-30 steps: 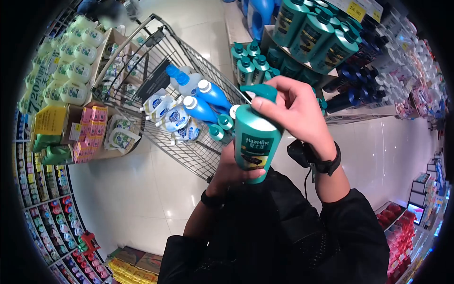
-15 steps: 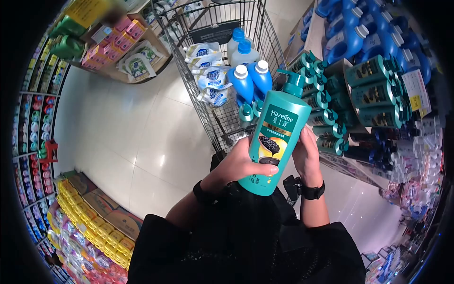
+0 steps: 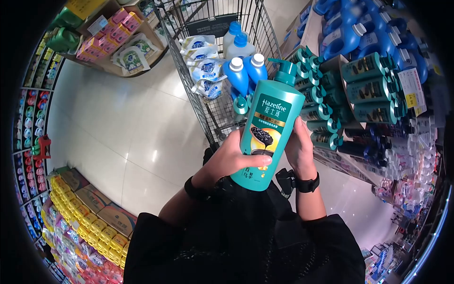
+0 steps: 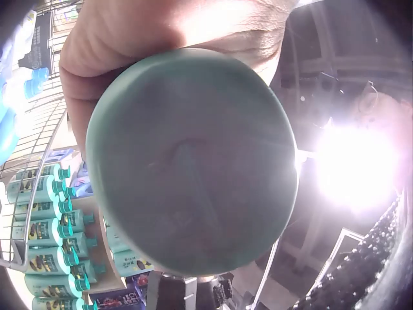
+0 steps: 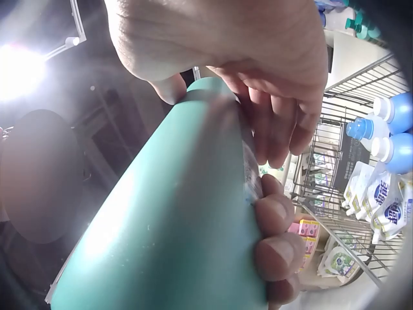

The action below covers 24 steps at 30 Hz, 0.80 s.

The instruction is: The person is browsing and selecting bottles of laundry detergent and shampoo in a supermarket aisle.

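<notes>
A large green Hazeline shampoo bottle (image 3: 268, 137) with a pump top is held upright, tilted slightly right, before the body, its label facing up. My left hand (image 3: 231, 158) grips its lower left side, thumb across the label and fingers behind, as the right wrist view shows. My right hand (image 3: 301, 151) holds the right edge, with the thumb on the bottle (image 5: 174, 194) side and curled fingers (image 5: 281, 123) behind. In the left wrist view the bottle base (image 4: 193, 161) hides most of the scene.
A wire shopping cart (image 3: 201, 102) ahead carries blue bottles (image 3: 236, 78), clear blue-capped jugs (image 3: 240, 47) and white pouches (image 3: 208, 70). On the right, shelves hold green pump bottles (image 3: 371, 92) and blue jugs (image 3: 345, 40). Yellow packs (image 3: 90, 220) and boxes (image 3: 116, 217) stand lower left.
The right hand has left the pump top and come down to the bottle's right side. The bottle has turned label-up and the view has swung; in the last half second little moved.
</notes>
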Tool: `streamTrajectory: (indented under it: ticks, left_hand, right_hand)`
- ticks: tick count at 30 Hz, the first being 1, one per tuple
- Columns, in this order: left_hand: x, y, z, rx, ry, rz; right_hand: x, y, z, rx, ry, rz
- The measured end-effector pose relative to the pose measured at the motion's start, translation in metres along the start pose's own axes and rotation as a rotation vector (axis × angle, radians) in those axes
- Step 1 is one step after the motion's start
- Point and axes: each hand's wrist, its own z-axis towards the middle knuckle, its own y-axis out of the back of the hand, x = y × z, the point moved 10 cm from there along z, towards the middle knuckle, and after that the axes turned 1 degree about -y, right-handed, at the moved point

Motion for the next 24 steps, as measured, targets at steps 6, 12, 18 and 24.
streamTrajectory:
  ticks: [6,12,18,24]
  left_hand:
    - [0.011,0.002,0.002,-0.073,-0.006,-0.298]
    - [0.013,-0.001,0.005,-0.058,-0.039,-0.219]
    - [0.006,-0.008,0.006,-0.059,-0.070,-0.172]
    - [0.004,-0.015,0.008,-0.023,-0.085,-0.181]
  right_hand:
    - [-0.001,0.001,-0.004,-0.010,-0.013,0.054]
    - [0.001,0.006,-0.007,0.011,0.005,0.097]
    - [-0.006,0.007,-0.009,0.066,-0.035,0.296]
    - [-0.004,0.010,-0.013,0.057,-0.017,0.312]
